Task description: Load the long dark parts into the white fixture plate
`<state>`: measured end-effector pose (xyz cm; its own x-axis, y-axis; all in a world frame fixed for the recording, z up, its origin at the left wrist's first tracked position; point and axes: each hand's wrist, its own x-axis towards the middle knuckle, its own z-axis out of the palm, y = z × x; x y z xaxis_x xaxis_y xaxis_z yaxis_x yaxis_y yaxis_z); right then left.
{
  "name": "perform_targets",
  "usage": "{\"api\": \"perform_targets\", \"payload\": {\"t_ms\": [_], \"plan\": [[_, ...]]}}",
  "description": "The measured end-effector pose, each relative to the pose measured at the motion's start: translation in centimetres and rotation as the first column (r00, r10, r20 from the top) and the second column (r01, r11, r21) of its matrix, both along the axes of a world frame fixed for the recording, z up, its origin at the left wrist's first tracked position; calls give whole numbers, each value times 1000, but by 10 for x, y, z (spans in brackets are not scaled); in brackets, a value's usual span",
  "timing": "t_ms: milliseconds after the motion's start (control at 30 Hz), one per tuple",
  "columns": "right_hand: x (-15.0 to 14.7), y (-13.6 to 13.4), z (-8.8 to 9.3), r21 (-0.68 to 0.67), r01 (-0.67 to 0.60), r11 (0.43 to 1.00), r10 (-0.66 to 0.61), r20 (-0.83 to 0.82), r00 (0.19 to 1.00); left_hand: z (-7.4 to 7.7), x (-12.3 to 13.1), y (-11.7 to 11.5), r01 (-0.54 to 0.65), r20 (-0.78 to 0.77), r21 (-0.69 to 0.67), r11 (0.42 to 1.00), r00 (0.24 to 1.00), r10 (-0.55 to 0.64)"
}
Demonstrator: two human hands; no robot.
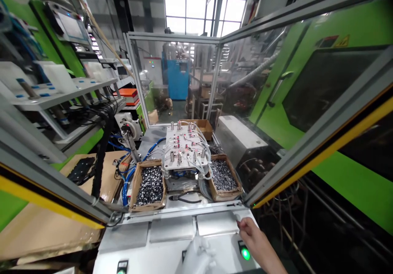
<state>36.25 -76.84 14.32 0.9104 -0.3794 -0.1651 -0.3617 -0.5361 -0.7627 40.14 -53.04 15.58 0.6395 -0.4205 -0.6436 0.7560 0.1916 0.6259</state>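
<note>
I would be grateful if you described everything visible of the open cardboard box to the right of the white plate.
The open cardboard box is brown, with creased, uneven edges. It sits upright, slightly angled, and is filled well up with small grey pieces that look metallic. Pale tubes loop by its left side; whether they touch it is unclear.

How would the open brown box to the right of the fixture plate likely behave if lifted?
The brown box is probably heavy for its size, since small grey parts cover its inside. Its cardboard-like walls may bow if squeezed. With its top open, loose parts could spill if it tilts.
</note>
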Motion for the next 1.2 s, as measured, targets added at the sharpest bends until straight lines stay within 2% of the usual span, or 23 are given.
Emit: {"api": "perform_targets", "payload": {"t_ms": [100,200,267,333,400,500,633,733,800,900,1000,1100,1200], "plan": [[2,-5,4,-5,-68,998,68,-17,998,-7,-2,-2,21,93,43,999,995,-25],[4,-10,8,-7,-121,993,121,-62,991,-15,-5,-3,76,212,184,980,971,-114],[5,-10,11,-58,-151,987,144,-109,984,-19,-6,-2,98,234,261,960,959,-161],[4,-7,13,-154,-189,970,175,-100,980,-22,-5,0,104,235,279,955,957,-172],[4,-3,14,-224,-231,947,224,-53,973,-25,-3,2,124,254,221,967,950,-179],[8,2,13,-212,-243,947,241,-36,970,-31,-2,3,161,292,134,978,936,-194],[16,4,9,-150,-184,971,172,-91,981,-37,-1,-1,51,300,168,984,949,-100],[17,4,11,-88,-190,978,183,-83,980,-32,2,-5,100,174,-7,995,980,-97],[15,3,13,-64,-194,979,189,-81,979,-26,2,-6,59,71,-96,994,996,-52],[12,1,16,-114,-212,971,199,-113,973,-23,-3,-7,-58,41,-80,995,997,62],[11,-2,20,-271,-306,913,286,-111,952,-28,-6,-6,-37,83,-78,996,996,43],[15,0,29,-453,-402,796,396,-113,911,-39,-3,-3,90,104,-95,991,991,-80],[23,10,38,-526,-503,686,500,-161,851,-50,0,-2,142,83,-11,990,987,-140]]}}
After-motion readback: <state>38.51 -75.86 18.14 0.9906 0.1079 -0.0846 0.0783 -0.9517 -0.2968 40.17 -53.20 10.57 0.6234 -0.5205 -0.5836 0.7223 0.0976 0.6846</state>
